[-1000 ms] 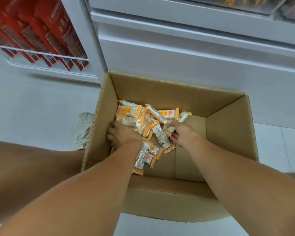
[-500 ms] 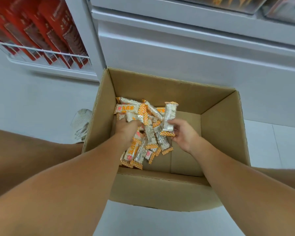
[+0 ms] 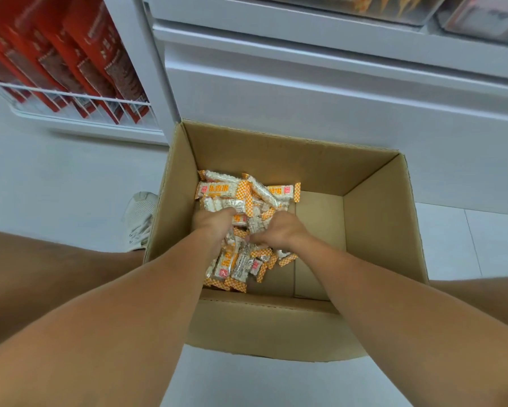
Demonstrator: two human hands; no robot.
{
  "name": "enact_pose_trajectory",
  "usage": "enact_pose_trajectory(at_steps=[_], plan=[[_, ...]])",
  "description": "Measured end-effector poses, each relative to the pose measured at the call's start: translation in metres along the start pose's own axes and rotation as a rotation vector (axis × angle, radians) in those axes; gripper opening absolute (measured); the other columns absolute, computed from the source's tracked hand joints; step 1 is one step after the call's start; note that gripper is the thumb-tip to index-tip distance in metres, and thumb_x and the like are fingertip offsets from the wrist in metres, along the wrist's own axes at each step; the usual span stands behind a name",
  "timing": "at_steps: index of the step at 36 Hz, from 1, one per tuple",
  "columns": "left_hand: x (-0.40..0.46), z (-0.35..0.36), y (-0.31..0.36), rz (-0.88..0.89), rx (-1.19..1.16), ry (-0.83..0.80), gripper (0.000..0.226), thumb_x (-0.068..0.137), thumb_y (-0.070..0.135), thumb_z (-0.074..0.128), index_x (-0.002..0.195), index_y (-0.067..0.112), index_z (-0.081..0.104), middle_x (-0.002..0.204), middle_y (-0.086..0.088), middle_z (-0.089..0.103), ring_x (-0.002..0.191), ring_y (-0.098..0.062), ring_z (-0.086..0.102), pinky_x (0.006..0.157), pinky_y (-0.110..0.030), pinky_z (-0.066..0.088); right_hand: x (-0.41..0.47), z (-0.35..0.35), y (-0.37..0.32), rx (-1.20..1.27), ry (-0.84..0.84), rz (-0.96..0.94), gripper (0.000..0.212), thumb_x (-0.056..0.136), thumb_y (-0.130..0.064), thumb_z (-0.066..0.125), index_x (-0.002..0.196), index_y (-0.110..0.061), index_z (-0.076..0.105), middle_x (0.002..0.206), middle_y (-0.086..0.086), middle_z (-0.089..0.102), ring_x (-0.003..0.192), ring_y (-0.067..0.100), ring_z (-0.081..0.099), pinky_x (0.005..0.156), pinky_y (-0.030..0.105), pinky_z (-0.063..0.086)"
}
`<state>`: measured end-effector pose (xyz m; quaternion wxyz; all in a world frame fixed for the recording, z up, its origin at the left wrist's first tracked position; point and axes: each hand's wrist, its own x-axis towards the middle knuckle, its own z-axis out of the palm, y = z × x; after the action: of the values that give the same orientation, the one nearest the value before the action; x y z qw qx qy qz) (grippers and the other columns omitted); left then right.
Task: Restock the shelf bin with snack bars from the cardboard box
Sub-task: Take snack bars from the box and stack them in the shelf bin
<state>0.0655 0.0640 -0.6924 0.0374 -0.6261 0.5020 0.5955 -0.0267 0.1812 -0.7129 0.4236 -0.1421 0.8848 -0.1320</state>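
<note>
An open cardboard box [image 3: 376, 218] stands on the white floor below the shelving. Inside it, along the left side, lies a pile of snack bars [image 3: 226, 189] in clear wrappers with orange checked ends. Both my hands are down in that pile. My left hand [image 3: 213, 223] curls around a bunch of bars, and my right hand [image 3: 279, 232] presses in from the right with its fingers curled round the same bunch. The fingertips are hidden among the wrappers. A clear shelf bin [image 3: 393, 7] holding orange-wrapped snacks shows at the top edge.
A white shelf unit [image 3: 305, 83] rises just behind the box. Red packages [image 3: 70, 54] fill a white wire rack at the upper left. A white shoe [image 3: 139, 218] rests left of the box. My bare legs flank the box on both sides.
My hands have drawn closer together over the pile, gathering bars into one bunch between them. The bar my right hand held upright is now down in the bunch.
</note>
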Motion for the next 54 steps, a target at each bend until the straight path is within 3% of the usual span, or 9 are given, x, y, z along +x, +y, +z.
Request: enact_pose_trajectory(at_steps=[7,13,18,25,32,35,40,49,54], plan=[[-0.008,-0.003,0.002,-0.060,-0.009,-0.057,0.084,0.086,0.046,0.075,0.149,0.006,0.036,0.147,-0.014,0.049,0.136,-0.037,0.045,0.106,-0.048,0.040,0.000,0.019,-0.004,0.074,0.063,0.102,0.038,0.077,-0.043,0.081,0.086,-0.013,0.059,0.081,0.003,0.063,0.074,0.019,0.063,0.056,0.027,0.047],[-0.026,-0.005,0.018,-0.099,-0.008,-0.075,0.108,0.070,0.066,0.079,0.150,0.008,0.034,0.150,-0.014,0.045,0.136,-0.040,0.042,0.107,-0.052,0.039,-0.036,-0.036,0.013,0.662,-0.191,0.144,0.023,0.083,-0.022,0.076,0.098,-0.015,0.059,0.095,0.014,0.065,0.076,0.025,0.068,0.070,0.035,0.062],[-0.061,0.001,0.055,-0.065,-0.091,-0.467,0.096,0.057,0.074,0.079,0.128,0.011,0.064,0.122,-0.014,0.070,0.109,-0.031,0.068,0.098,-0.050,0.053,-0.092,-0.099,0.006,0.948,-0.342,-0.111,0.009,0.093,-0.022,0.068,0.098,-0.021,0.061,0.103,0.010,0.064,0.083,0.026,0.065,0.075,0.034,0.059],[-0.162,-0.012,0.168,0.320,-0.183,-0.687,0.033,0.087,0.036,0.072,0.109,0.012,0.065,0.099,-0.009,0.072,0.076,-0.019,0.070,0.065,-0.029,0.058,-0.181,-0.206,-0.054,0.663,0.012,-0.414,0.021,0.092,-0.026,0.072,0.092,-0.014,0.055,0.072,0.004,0.061,0.064,0.017,0.058,0.057,0.024,0.052],[-0.237,-0.023,0.237,0.407,-0.312,-0.599,0.033,0.098,0.022,0.063,0.125,0.004,0.064,0.113,-0.014,0.073,0.099,-0.029,0.072,0.083,-0.043,0.060,-0.265,-0.265,-0.095,0.079,0.272,-0.648,0.075,0.069,-0.058,0.083,0.132,-0.029,0.054,0.126,-0.015,0.058,0.094,-0.005,0.059,0.081,0.017,0.045],[-0.251,-0.018,0.249,0.470,-0.487,-0.561,0.062,0.085,0.020,0.078,0.140,0.009,0.050,0.120,-0.018,0.070,0.097,-0.033,0.073,0.072,-0.052,0.060,-0.262,-0.264,-0.096,-0.116,0.574,-0.730,0.105,0.066,-0.063,0.082,0.151,-0.022,0.036,0.140,-0.001,0.046,0.126,0.011,0.045,0.093,0.021,0.035],[-0.249,-0.012,0.250,0.499,-0.509,-0.564,0.114,0.050,0.038,0.093,0.149,0.029,0.037,0.141,-0.015,0.056,0.114,-0.040,0.065,0.075,-0.063,0.057,-0.241,-0.273,-0.092,0.018,0.713,-0.837,0.072,0.074,-0.044,0.085,0.136,-0.022,0.056,0.121,-0.003,0.062,0.111,0.011,0.055,0.088,0.025,0.043],[-0.242,-0.033,0.292,0.552,-0.510,-0.500,0.069,0.075,0.022,0.086,0.133,0.018,0.050,0.102,-0.011,0.076,0.081,-0.026,0.077,0.060,-0.042,0.062,-0.219,-0.305,-0.100,0.431,0.542,-0.864,0.057,0.079,-0.005,0.078,0.127,-0.026,0.056,0.105,0.000,0.070,0.083,0.027,0.070,0.073,0.047,0.059],[-0.235,-0.025,0.283,0.578,-0.563,-0.464,0.071,0.075,0.016,0.086,0.138,0.016,0.054,0.111,-0.012,0.073,0.082,-0.027,0.076,0.058,-0.037,0.060,-0.206,-0.287,-0.108,0.441,0.531,-0.853,0.060,0.086,-0.023,0.073,0.135,-0.037,0.043,0.122,-0.019,0.056,0.091,-0.004,0.059,0.074,0.017,0.047]])
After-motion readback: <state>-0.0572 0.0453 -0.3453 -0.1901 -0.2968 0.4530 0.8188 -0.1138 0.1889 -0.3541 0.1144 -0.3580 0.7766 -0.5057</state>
